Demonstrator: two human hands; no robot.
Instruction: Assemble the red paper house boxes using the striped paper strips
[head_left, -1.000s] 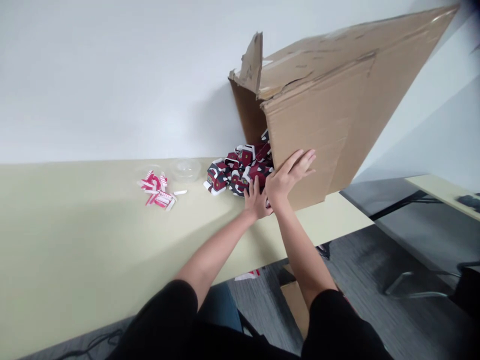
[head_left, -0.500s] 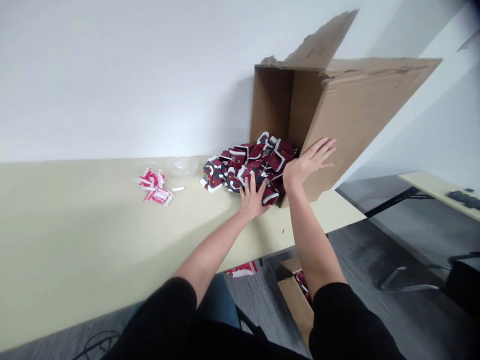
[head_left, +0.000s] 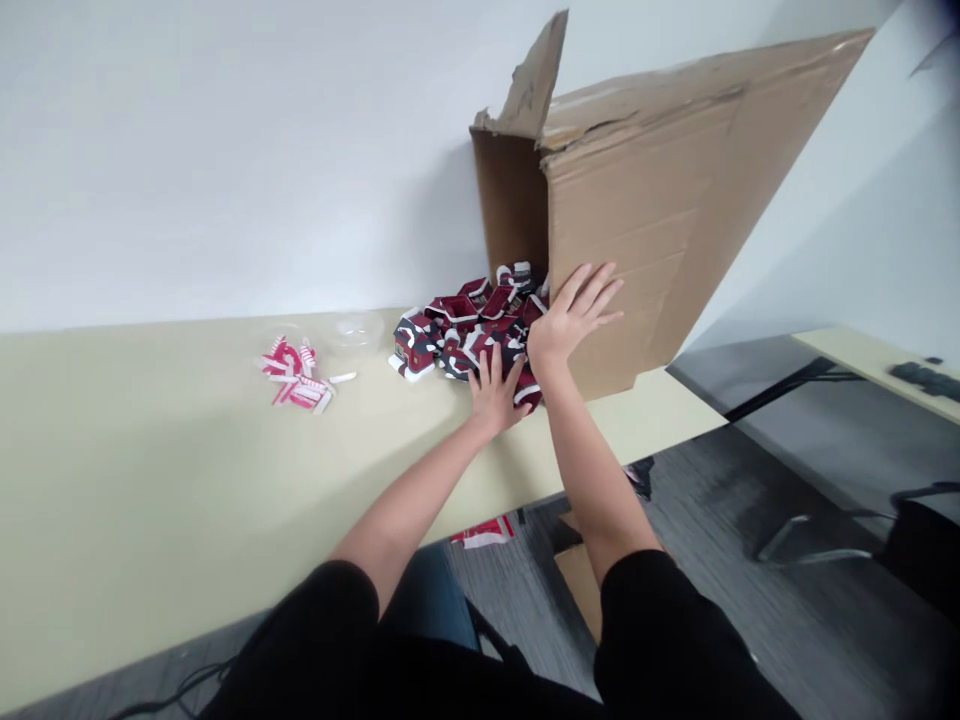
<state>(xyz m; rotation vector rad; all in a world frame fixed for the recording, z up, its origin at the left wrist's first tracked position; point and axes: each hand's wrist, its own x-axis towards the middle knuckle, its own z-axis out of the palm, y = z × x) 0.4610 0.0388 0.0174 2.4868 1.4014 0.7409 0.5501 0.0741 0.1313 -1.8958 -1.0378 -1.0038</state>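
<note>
A big cardboard box point(head_left: 637, 220) lies on its side on the table, its open end facing left. My right hand point(head_left: 570, 318) presses flat against the box's near side, fingers spread. At the mouth of the box, a heap of small dark red house-shaped pieces point(head_left: 491, 335) with white snow-like edges spills onto the table. My left hand point(head_left: 496, 392) rests with fingers spread on the front of that heap. One little house point(head_left: 412, 345) stands at the heap's left end. The pieces deeper inside the box are hidden by its near side.
On the pale yellow table point(head_left: 187, 480) lie several red-and-white striped pieces point(head_left: 300, 378) beside a clear plastic dish point(head_left: 358, 330). Below the table's front edge are another cardboard box point(head_left: 581, 585) and a red-and-white packet point(head_left: 484, 532). A black chair point(head_left: 926, 560) stands at right.
The big box has turned and shifted left, so less of its inside shows. My right hand has moved left with it. My left hand stays on the heap.
</note>
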